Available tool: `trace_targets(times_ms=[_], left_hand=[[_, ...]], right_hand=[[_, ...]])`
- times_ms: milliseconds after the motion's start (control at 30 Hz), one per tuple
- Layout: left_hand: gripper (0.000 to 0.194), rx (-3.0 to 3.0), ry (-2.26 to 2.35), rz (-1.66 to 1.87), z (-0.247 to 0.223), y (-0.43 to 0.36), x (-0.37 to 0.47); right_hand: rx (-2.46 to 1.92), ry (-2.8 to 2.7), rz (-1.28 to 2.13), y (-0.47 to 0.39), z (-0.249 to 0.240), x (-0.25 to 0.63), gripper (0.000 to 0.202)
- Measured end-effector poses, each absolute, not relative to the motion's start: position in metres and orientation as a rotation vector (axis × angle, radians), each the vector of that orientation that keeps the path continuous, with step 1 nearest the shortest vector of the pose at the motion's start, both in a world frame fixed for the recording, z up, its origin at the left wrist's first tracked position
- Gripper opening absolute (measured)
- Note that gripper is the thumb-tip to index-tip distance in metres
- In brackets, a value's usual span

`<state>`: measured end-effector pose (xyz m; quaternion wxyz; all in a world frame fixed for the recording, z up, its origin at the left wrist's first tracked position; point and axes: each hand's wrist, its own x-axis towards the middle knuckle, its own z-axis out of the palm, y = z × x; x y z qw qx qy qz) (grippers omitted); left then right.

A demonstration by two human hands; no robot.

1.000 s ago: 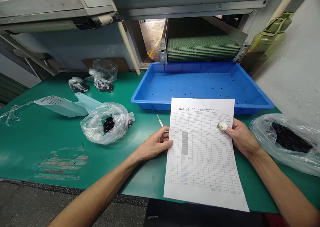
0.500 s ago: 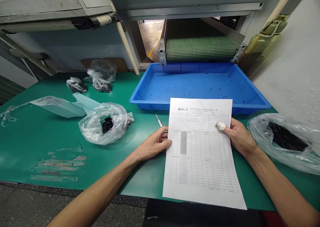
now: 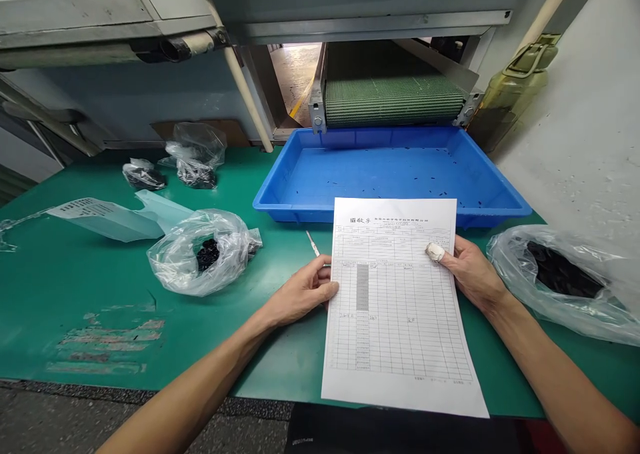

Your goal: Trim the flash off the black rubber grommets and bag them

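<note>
A printed paper form (image 3: 400, 347) with a table grid and a few handwritten entries is held up above the green table. My left hand (image 3: 307, 287) pinches its left edge between thumb and fingers. On the right edge, my right hand (image 3: 467, 271) grips the sheet, its thumb on the front with a white wrapping around the tip. A thin white stick like a pen (image 3: 313, 244) points up just beyond my left hand; whether the hand holds it I cannot tell. The fingers behind the sheet are hidden.
Behind the form stands a blue tray (image 3: 270, 197) with scattered small black pieces, below a green conveyor belt (image 3: 395, 94). Clear bags of black pieces lie left (image 3: 170, 261) and right (image 3: 510, 261). Two smaller bags (image 3: 145, 174) (image 3: 197, 171) and a pale-blue printed bag (image 3: 120, 221) are farther back.
The whole scene sits slightly farther left in view, as the camera has turned a little. Both hands keep their grip on the form.
</note>
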<state>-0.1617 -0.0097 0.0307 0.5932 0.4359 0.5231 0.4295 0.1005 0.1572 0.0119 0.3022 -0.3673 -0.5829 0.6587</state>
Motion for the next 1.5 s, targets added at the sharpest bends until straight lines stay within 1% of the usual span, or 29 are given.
trace_targets(times_ms=[433,633,1500], left_hand=[[0.032,1.009,1.177,1.016,0.0275,-0.01,-0.1629],[0.032,1.016,1.192,1.009,0.029,-0.0094,-0.1623],[0.031,1.035,1.168,1.018,0.0256,-0.0093,-0.1636]], right_hand=[[-0.956,-1.521,1.756,0.1569,0.012,0.1001,0.046],[-0.98,-1.51,1.743,0.1574,0.0128,0.1001,0.049],[-0.945,-1.515,1.73,0.1584,0.0099,0.0995,0.051]])
